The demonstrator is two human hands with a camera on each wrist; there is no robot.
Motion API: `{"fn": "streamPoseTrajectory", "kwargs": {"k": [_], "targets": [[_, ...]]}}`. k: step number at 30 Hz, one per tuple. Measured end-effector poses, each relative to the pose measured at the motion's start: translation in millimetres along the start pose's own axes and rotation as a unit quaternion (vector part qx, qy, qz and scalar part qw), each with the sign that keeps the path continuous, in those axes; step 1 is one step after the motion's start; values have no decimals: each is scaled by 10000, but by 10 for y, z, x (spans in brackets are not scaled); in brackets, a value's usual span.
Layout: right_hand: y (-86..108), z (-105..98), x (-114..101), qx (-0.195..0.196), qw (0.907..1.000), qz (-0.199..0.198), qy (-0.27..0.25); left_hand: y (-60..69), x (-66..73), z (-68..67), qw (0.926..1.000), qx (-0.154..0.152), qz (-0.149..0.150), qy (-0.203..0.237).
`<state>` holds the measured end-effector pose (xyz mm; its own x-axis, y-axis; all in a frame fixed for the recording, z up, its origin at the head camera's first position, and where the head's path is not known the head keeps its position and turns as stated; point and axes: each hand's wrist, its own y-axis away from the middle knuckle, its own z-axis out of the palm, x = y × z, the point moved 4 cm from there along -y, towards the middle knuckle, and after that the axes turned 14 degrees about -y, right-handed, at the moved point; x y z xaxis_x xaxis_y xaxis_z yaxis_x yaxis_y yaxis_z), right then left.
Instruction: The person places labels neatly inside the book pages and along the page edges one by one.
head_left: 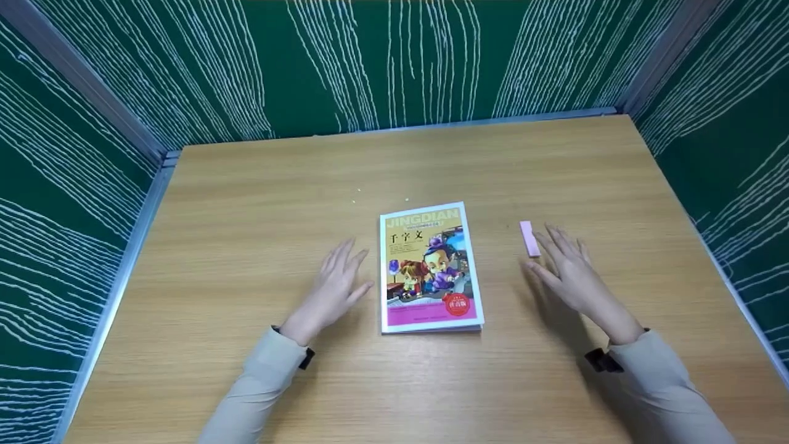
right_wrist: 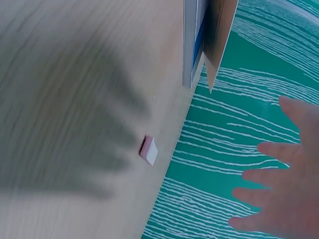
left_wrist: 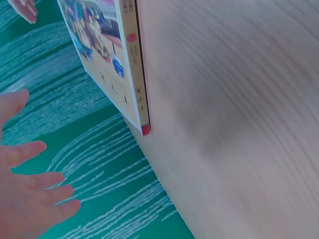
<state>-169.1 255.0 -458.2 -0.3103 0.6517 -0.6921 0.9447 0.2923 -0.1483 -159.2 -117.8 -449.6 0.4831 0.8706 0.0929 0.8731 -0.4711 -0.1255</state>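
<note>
A children's book [head_left: 428,268] with a colourful cartoon cover lies closed, face up, in the middle of the table. To its left, my left hand [head_left: 331,290] hovers with spread fingers, apart from the book and holding nothing. On the other side, my right hand [head_left: 573,277] is also spread and holds nothing. Just beyond its fingertips lies a small pink stick-like block [head_left: 529,238], perhaps an eraser. In the left wrist view the spine of the book [left_wrist: 133,64] shows. The right wrist view shows the pink block [right_wrist: 148,150] below the hand, with the book's cover slightly lifted.
The wooden table [head_left: 246,203] carries a few tiny white specks beyond the book. Green panels with white streaky lines [head_left: 308,68] stand behind it and along both sides, framed by grey metal bars [head_left: 92,80].
</note>
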Motion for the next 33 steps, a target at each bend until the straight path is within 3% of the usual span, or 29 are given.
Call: {"fn": "streamPoseTrajectory", "kwargs": {"k": [7, 15, 22, 28, 33], "targets": [[-28, 103, -17, 116, 9982, 33, -594, -78, 251, 68, 9987, -155, 434, 198], [-56, 209, -20, 230, 9897, 175, -1403, -172, 534, 176, 9953, -332, 901, 87], [-88, 292, 7, 211, 9774, 552, -2028, -189, 697, 301, 9899, -747, 1197, -142], [-103, 331, -81, 108, 9629, 733, -2594, -179, 789, 383, 9845, -787, 1502, -441], [-117, 392, -30, 155, 9538, 840, -2879, -182, 840, 444, 9816, -983, 1540, -551]]}}
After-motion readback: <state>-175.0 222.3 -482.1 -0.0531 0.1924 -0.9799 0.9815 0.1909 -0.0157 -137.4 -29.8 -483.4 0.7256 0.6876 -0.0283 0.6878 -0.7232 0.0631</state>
